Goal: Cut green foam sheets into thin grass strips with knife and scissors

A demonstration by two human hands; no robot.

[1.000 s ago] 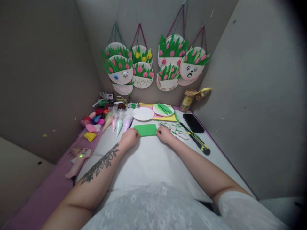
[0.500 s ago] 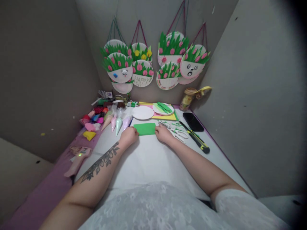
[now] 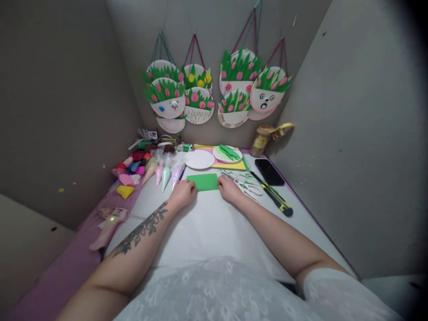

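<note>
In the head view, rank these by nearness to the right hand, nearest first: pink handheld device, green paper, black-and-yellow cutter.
1. Green paper: touching the right hand, on its left.
2. Black-and-yellow cutter: to that hand's right.
3. Pink handheld device: at the view's left.

The green sheet (image 3: 203, 182) mid-frame looks like smooth, matt paper, as does the white plate (image 3: 199, 159) above it. Right of centre, the scissors (image 3: 252, 189) have white plastic-looking handles; the cutter (image 3: 277, 199) wears black and yellow plastic, and the phone (image 3: 269, 172) a smooth, dark face. Left of centre, the bags (image 3: 166, 174) are clear, crinkled plastic. Patterned, lace-like cloth makes the garment (image 3: 220, 290) at bottom centre.
</note>
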